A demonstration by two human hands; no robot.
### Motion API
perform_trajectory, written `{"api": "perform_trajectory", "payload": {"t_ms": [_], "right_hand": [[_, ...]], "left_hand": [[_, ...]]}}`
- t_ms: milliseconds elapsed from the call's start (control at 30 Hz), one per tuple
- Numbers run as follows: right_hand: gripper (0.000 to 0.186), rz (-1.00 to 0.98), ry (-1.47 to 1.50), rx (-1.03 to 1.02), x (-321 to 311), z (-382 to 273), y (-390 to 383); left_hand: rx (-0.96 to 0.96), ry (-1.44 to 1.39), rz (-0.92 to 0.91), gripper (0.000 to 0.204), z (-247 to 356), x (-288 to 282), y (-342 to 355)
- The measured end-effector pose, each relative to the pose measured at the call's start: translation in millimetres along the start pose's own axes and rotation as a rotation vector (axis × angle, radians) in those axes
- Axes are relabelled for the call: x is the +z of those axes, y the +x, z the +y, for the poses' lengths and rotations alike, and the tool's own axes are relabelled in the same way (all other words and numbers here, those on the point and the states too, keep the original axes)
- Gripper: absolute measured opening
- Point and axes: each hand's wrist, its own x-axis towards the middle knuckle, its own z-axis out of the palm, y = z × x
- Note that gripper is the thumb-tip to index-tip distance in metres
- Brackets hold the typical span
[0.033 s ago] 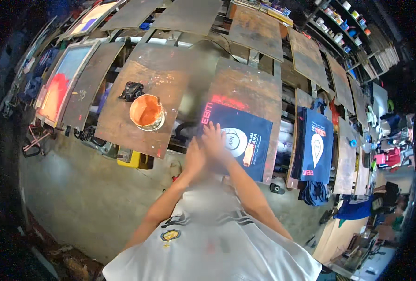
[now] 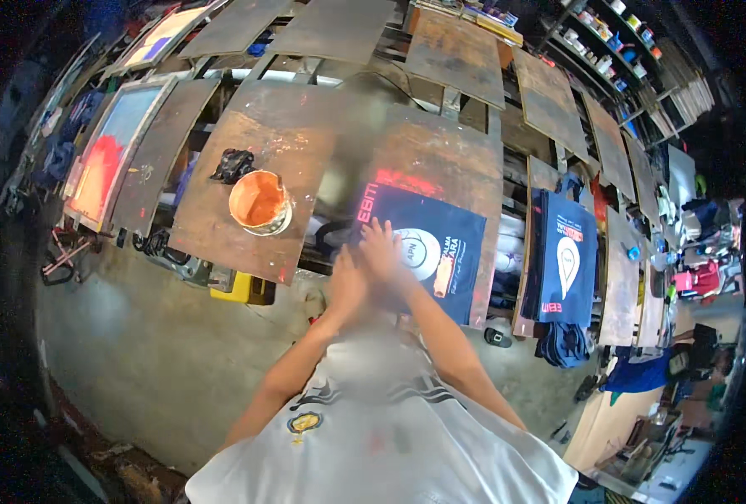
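Observation:
A navy cloth bag (image 2: 461, 244) lies flat on a worn wooden board, printed with a white rounded shape, pale lettering, an orange-white patch and red letters along its left side. My right hand (image 2: 383, 256) rests on the bag's left part, fingers spread and stretched out beside the white shape. Close by on the left, my left hand (image 2: 348, 277) is at the bag's near left edge. A blurred band down the middle covers part of it, so its grip is hard to make out.
On the board (image 2: 213, 227) to the left stand an orange-smeared paint bucket (image 2: 260, 203) and a crumpled black plastic bag (image 2: 233, 165). Similar printed bags (image 2: 568, 260) lie stacked on a board to the right. A red-stained screen frame (image 2: 108, 160) leans far left; a yellow container (image 2: 243, 287) sits below.
The whole view has shifted very slightly. Both hands keep their places at the navy bag.

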Motion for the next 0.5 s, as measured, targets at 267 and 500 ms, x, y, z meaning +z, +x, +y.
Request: {"api": "perform_trajectory", "payload": {"t_ms": [267,500], "right_hand": [[0.060,0.120,-0.016,-0.281,-46.8,25.8,-35.3],[0.064,0.182,-0.285,-0.257,-110.2,110.8,-23.4]], "left_hand": [[-0.108,0.229,0.122,0.056,28.9,5.8,-5.2],[-0.138,0.270,0.156,0.055,30.9,10.7,-8.1]]}}
